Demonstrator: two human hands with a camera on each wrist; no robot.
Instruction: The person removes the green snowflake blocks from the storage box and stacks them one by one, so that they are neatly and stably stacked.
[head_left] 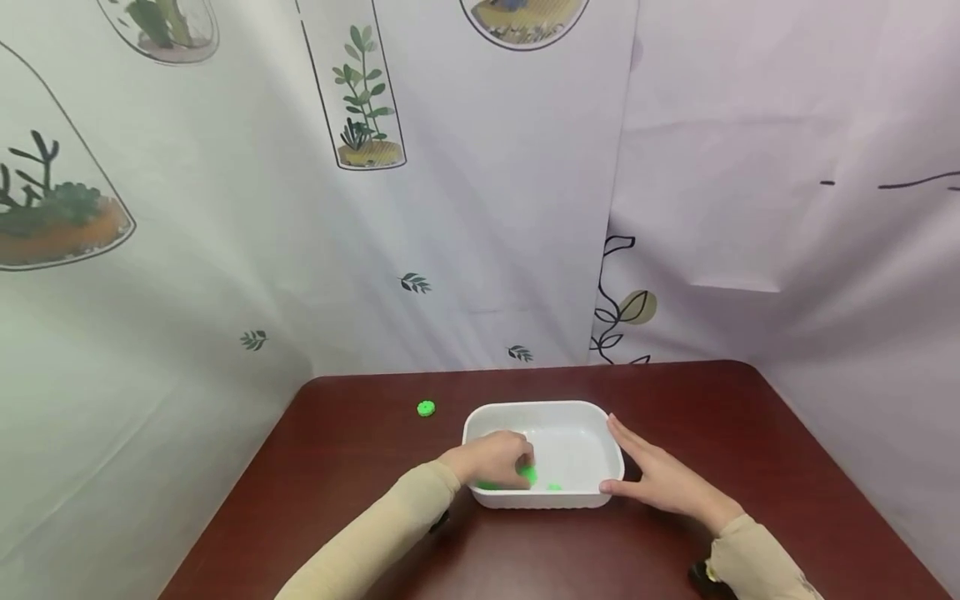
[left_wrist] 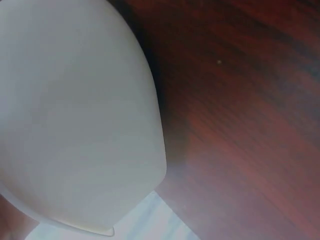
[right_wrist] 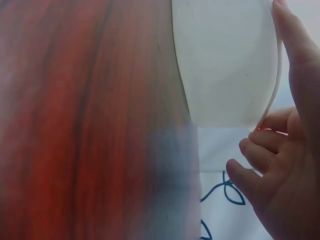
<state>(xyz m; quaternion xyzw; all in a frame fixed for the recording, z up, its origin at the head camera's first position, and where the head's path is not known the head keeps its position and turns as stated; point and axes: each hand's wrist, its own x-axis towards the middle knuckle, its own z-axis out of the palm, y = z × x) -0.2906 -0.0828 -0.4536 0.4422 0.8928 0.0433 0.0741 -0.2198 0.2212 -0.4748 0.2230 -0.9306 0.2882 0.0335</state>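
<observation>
A white rectangular tub [head_left: 592,421] stands on the dark red-brown table [head_left: 360,467]. My left hand [head_left: 523,467] reaches into the tub from its left side. Its curled fingers close over a small green piece [head_left: 529,475]. Two more green pieces [head_left: 553,487] lie on the tub floor near the front wall. My right hand [head_left: 630,458] rests flat against the tub's right wall, with its thumb at the front corner. In the right wrist view the straight fingers [right_wrist: 300,75] lie along the tub's rim [right_wrist: 225,65]. In the left wrist view only the tub's outer wall [left_wrist: 75,125] shows.
One round green piece [head_left: 426,407] lies alone on the table, left of the tub and near the back edge. Printed white curtains [head_left: 465,250] close off the back and both sides. Bare table surface [right_wrist: 75,125] surrounds the tub.
</observation>
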